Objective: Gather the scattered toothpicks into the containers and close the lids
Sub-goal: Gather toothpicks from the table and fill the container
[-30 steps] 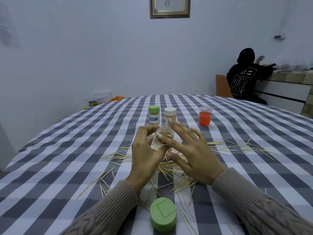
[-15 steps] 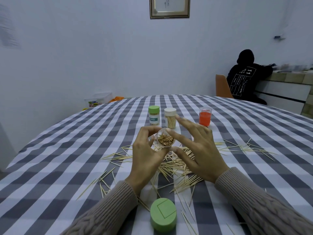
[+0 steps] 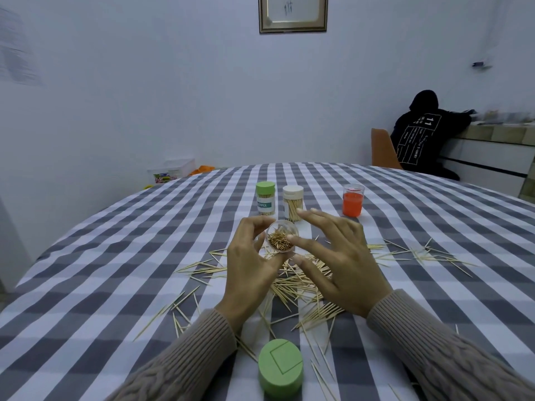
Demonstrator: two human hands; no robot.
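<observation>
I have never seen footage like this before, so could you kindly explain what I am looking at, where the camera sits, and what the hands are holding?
There is no machine here: a person works with two bare hands, and the one camera is worn on their head, looking forward and down. The left hand holds a small clear container tilted toward the camera, with toothpicks packed inside. The right hand has its fingers spread, one fingertip at the container's rim; it has no grip on anything. Below the hands, loose toothpicks lie scattered on the checked tablecloth. A green lid lies nearest the camera. Farther back stand a green-capped container, a white-capped container and an orange container. Another person sits in the background, facing away.
</observation>
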